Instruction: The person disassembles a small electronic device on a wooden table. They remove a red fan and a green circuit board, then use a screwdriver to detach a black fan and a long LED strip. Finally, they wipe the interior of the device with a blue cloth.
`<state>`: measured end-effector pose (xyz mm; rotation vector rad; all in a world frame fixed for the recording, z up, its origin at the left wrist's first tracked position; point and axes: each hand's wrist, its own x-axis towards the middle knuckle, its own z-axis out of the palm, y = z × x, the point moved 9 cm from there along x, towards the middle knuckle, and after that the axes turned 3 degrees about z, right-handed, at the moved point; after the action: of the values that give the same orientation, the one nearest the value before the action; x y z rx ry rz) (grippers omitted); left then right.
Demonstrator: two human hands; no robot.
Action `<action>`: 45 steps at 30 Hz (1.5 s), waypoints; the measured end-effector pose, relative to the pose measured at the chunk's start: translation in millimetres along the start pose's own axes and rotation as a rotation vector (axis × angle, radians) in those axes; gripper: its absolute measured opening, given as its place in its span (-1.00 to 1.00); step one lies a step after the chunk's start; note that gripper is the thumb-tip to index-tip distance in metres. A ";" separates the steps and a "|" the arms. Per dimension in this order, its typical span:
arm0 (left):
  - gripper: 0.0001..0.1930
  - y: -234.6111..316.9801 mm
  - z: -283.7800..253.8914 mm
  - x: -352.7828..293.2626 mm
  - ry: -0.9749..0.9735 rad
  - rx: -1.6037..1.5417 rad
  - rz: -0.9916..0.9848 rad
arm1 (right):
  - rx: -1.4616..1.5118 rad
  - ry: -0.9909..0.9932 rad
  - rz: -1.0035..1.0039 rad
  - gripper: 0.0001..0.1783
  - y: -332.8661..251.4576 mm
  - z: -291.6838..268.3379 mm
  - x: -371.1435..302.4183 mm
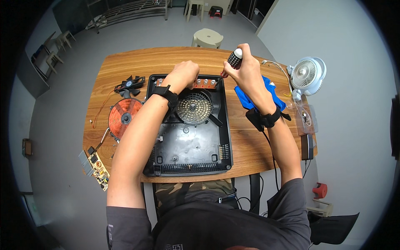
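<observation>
A black plastic appliance housing (187, 141), probably an induction cooker base, lies open in front of me with a round vent grille (193, 107) inside. Along its far wall runs a narrow orange-brown circuit board (206, 83) with several silvery round parts. My left hand (183, 76) is closed at the middle of this board, its fingertips mostly hidden. With my right hand (246, 68) I grip a screwdriver (235, 59) by its black, white-ended handle. The screwdriver slants down to the left, its shaft reaching the board's right end. Whether the tip touches a screw is too small to tell.
Left of the housing lie a copper coil disc (121, 118), a black fan (129, 84) and a yellowish circuit board (99, 171) at the table edge. To the right are a blue cloth (273, 89), a white fan (307, 73), a clear plastic box (310, 118) and a black box (307, 146).
</observation>
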<state>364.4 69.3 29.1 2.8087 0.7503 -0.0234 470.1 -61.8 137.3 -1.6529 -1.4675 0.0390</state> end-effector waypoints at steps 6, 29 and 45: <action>-0.64 3.9 0.7 1.5 -0.022 -0.011 0.006 | -0.117 0.025 -0.009 -0.55 -1.9 -4.9 -1.5; -0.66 3.8 3.9 5.5 -0.031 -0.020 0.031 | -0.192 -0.036 -0.068 -0.54 -19.0 -1.2 1.2; -0.68 2.1 0.1 0.6 0.015 -0.011 0.071 | -0.851 -0.138 -0.024 -0.58 -49.3 15.9 37.1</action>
<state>365.9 67.8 29.5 2.8254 0.6515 0.0136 434.0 -27.9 177.3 -2.3282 -1.7311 -0.5672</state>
